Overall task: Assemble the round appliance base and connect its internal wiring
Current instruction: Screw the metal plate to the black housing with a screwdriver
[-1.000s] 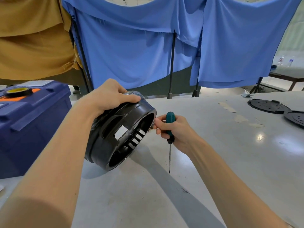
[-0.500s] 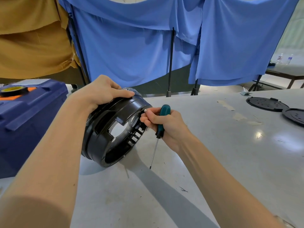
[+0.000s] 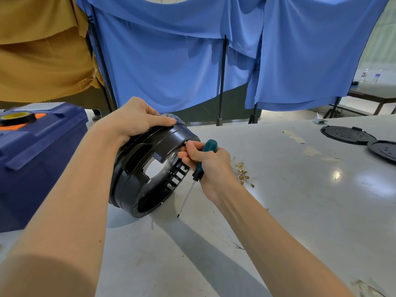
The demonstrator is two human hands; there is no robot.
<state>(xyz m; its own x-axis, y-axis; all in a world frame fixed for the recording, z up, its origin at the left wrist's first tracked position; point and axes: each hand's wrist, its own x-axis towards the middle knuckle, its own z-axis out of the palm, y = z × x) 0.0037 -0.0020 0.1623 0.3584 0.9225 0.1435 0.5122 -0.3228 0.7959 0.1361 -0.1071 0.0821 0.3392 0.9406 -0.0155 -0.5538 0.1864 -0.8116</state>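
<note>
The black appliance base [image 3: 128, 185] stood on edge just beside the blue toolbox [image 3: 32, 157], with open worktop [image 3: 300, 211] to its right. The left hand [image 3: 137, 120] gripped its upper rim. The right hand [image 3: 211, 166] (fingertips at the rim) clutched a screwdriver [image 3: 210, 145].

L hand [image 3: 137, 120] & R hand [image 3: 212, 166] both curled, gripping.

The round base housing [image 3: 132, 185] is moulded black plastic, smooth and glossy. The screwdriver [image 3: 210, 145] has a teal handle with a dimpled grip patch and a thin bright metal shank. The table top [image 3: 289, 221] is smooth and pale with a soft sheen, scuffed in places, and bears brass-coloured metal terminals [image 3: 242, 173] and matt black discs [image 3: 347, 135]; the blue cloth [image 3: 171, 65] and ochre cloth [image 3: 42, 56] are matt and creased, the navy toolbox [image 3: 38, 159] dull plastic.
</note>
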